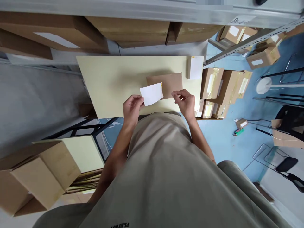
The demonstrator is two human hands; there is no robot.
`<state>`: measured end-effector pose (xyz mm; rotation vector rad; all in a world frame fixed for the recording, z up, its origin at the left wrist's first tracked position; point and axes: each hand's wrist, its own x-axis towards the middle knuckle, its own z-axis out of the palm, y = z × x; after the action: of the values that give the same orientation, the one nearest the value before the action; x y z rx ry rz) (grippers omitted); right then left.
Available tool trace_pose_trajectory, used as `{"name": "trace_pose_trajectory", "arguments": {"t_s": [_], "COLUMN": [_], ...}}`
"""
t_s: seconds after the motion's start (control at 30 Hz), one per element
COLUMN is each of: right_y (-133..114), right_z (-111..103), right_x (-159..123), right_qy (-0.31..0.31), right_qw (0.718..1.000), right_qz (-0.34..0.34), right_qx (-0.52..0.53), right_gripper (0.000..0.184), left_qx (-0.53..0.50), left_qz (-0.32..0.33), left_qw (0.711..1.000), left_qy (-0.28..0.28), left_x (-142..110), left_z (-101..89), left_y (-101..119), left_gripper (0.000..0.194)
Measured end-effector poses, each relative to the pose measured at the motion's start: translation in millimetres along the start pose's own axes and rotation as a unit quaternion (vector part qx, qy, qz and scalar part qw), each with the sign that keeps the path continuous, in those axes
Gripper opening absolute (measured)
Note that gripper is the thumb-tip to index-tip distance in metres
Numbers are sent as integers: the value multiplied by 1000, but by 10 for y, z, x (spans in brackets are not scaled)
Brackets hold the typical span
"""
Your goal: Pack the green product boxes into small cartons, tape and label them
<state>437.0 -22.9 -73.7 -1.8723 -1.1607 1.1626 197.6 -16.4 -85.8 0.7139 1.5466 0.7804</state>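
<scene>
My left hand (pixel 133 107) pinches the lower left corner of a small white paper sheet (pixel 152 94) with a yellow-orange mark at its top right corner. The sheet is slightly curled and held above a flat brown piece of cardboard or kraft paper (pixel 173 81), covering part of it. Over the right edge of the brown piece is my right hand (pixel 185 102), its thumb and fingertips closed together. Whether it grips or touches anything there, I cannot tell. Under both hands lies a pale yellow tabletop (pixel 104 79).
A stack of white sheets (pixel 196 67) lies at the table's far right corner. Large cartons (pixel 140 31) stand on the shelf behind. Taped boxes (pixel 212 83) are piled at the right on the blue floor. An open carton (pixel 45 177) sits low at the left.
</scene>
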Motion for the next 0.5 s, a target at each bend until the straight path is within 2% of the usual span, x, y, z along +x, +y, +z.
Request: {"name": "trace_pose_trajectory", "arguments": {"t_s": [0.1,0.23,0.37,0.5], "right_y": [183,362,497,604], "right_z": [-138,-133,-135,-197], "right_x": [222,390,462,498], "right_qy": [-34,-84,-114,-133], "right_qw": [996,984,972,965], "right_qz": [65,119,144,154], "right_qx": [58,104,146,164], "right_gripper": [40,40,39,43], "left_qx": [-4,5,20,10], "left_qz": [-8,-21,-26,-35], "left_qw": [1000,1000,999,999], "left_qy": [2,7,7,14], "left_x": [-44,-111,-179,-174], "left_z": [100,251,380,471], "left_y": [45,101,118,13], "left_gripper": [51,51,51,47]}}
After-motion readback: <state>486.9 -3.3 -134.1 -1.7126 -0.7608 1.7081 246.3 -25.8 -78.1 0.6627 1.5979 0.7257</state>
